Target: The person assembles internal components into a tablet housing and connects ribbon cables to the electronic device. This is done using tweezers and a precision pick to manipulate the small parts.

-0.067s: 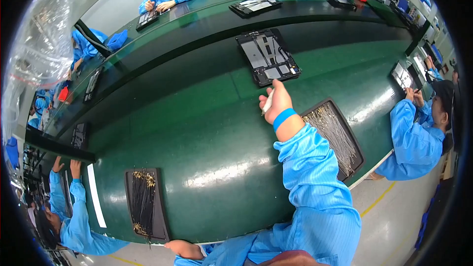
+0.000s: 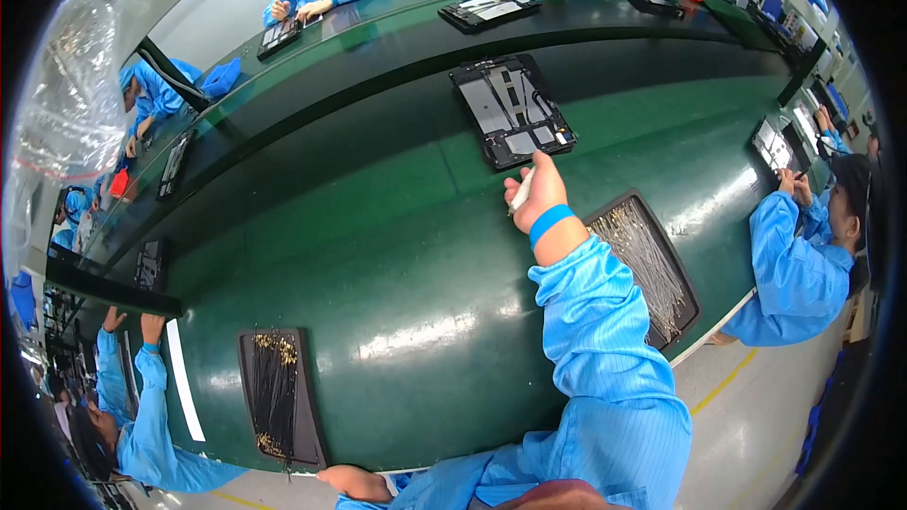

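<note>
- Long green worktop (image 2: 406, 274): smooth, glossy, throwing back white streaks of light.
- Flat rectangular opened device with black frame (image 2: 487, 109): matt grey, metal-looking panels.
- Dark brown rectangular plastic-looking tray (image 2: 309, 406) at the left: dull, matt.
- Thin black cables (image 2: 274, 392) in it: gold-coloured ends with a metallic shine.
- Light-blue finely striped sleeve (image 2: 605, 331): creased cloth, faint sheen.
- Clear hanging bag (image 2: 80, 85): thin, wrinkled, glossy plastic.

On workbench (image 2: 406, 264): left tray (image 2: 309, 406), cables (image 2: 274, 397) inside, near front edge; right tray (image 2: 670, 250), wires (image 2: 644, 269) inside, right of right hand (image 2: 540, 193). Opened device (image 2: 515, 111) lies just beyond that hand.
</note>
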### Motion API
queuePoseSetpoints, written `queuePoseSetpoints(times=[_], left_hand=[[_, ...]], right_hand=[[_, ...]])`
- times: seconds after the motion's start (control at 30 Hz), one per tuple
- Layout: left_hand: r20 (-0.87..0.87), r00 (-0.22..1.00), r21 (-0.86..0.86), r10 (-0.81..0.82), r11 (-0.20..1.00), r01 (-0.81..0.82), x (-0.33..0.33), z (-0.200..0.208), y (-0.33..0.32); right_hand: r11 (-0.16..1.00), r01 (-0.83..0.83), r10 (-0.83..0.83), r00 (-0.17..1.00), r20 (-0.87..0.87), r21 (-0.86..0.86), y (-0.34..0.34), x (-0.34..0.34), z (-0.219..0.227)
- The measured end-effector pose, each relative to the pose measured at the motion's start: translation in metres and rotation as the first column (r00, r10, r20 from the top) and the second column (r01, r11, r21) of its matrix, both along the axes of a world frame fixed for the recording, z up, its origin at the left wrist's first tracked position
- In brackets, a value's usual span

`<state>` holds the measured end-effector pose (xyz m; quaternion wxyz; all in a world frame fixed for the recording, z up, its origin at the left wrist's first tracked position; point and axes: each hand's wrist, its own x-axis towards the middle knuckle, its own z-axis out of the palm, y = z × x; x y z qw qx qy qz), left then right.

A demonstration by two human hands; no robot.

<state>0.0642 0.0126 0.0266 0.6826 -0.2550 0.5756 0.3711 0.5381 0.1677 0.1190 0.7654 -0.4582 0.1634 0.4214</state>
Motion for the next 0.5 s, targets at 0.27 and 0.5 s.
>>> queuePoseSetpoints(times=[0.27, 0.5], left_hand=[[-0.223, 0.972, 0.076, -0.078, 0.992, 0.097, 0.031, 0.007, 0.038], [-0.396, 0.911, 0.157, -0.118, 0.968, 0.194, 0.046, 0.016, 0.043]], right_hand=[[0.993, 0.107, -0.103, 0.991, -0.088, 0.045, 0.043, 0.028, -0.024], [0.992, -0.097, 0.108, 0.986, -0.130, 0.084, 0.053, 0.030, -0.021]])
